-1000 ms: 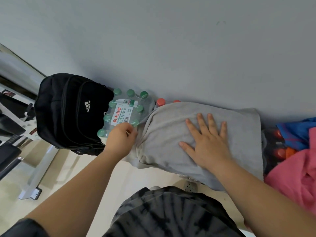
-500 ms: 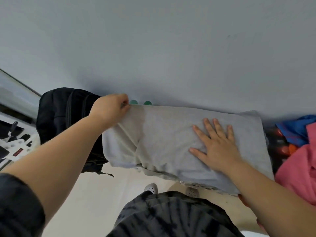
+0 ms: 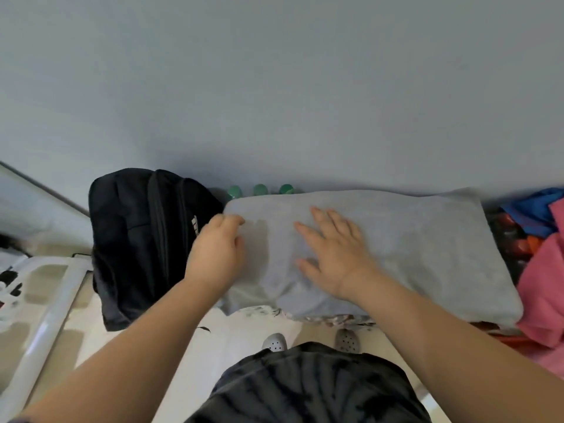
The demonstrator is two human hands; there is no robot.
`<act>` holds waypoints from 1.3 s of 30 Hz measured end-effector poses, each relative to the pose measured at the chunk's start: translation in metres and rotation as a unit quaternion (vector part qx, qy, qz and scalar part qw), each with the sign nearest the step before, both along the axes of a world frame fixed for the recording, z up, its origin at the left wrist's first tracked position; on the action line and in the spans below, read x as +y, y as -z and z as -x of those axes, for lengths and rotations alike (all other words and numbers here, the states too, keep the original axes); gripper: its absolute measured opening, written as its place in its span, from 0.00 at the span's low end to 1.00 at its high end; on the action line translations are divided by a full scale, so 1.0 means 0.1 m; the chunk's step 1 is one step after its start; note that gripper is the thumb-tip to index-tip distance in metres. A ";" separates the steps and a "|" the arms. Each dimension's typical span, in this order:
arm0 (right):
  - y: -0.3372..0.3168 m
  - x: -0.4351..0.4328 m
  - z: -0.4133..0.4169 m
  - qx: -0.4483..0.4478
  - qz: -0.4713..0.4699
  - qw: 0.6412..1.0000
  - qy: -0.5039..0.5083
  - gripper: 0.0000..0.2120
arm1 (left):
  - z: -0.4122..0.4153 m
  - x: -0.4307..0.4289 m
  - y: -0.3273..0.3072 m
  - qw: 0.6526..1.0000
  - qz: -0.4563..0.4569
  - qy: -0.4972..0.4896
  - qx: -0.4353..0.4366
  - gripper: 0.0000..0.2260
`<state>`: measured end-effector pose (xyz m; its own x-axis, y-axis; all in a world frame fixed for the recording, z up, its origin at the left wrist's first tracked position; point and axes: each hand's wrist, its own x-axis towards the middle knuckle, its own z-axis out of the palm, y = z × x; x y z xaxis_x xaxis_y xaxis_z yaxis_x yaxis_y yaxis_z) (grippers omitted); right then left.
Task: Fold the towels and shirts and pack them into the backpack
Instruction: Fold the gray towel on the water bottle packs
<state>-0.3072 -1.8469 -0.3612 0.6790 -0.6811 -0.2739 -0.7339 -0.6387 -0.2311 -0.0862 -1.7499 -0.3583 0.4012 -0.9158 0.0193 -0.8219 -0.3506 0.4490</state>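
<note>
Lying smooth and flat, grey towel (image 3: 412,245) beside black backpack (image 3: 137,239)

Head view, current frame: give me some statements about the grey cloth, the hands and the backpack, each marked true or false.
The right hand lies flat on the grey cloth. True.
The grey cloth is inside the backpack. False: it lies spread out beside the backpack.
Green bottle caps show behind the cloth. True.
The pink cloth lies left of the backpack. False: the pink cloth is at the far right.
</note>
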 end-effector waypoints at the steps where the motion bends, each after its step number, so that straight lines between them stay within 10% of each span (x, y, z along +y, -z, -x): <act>1: -0.01 0.04 -0.16 -0.019 0.001 1.000 -0.026 0.33 | 0.03 0.16 0.02 1.000 -0.008 -0.007 0.020 0.14; 9: 0.07 -0.01 -0.92 0.044 -0.004 0.968 -0.247 0.28 | 0.22 0.69 0.12 0.992 -0.049 -0.049 0.104 0.14; 19: 0.30 -0.17 -0.46 0.049 0.066 0.970 -0.228 0.34 | 0.64 0.99 0.33 0.957 -0.030 -0.189 0.220 0.24; 28: 0.16 -0.34 -0.51 0.002 0.086 0.960 -0.265 0.29 | 0.78 0.78 0.50 0.882 -0.003 -0.375 0.285 0.05; 39: 0.02 -0.17 -1.17 0.072 0.060 0.955 -0.281 0.29 | 0.82 0.85 0.22 0.957 0.005 -0.252 0.141 0.04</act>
